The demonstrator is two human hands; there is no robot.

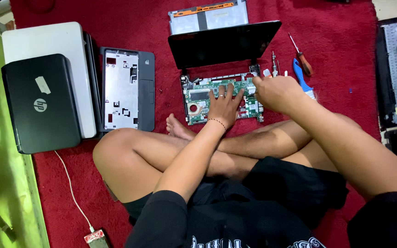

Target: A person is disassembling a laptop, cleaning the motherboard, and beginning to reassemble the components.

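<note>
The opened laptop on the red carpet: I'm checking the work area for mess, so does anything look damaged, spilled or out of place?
Nothing spilled or visibly broken. The laptop is stripped on purpose: green board bare under the left hand and right hand, its removed palmrest cover lying face down to the left. The screwdrivers lie loose on the carpet.

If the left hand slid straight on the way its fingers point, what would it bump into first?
The left hand lies flat on the green circuit board, fingers pointing up the picture. Straight ahead it would probably meet the black laptop screen hinged at the board's far edge, though depth is unclear.
</note>
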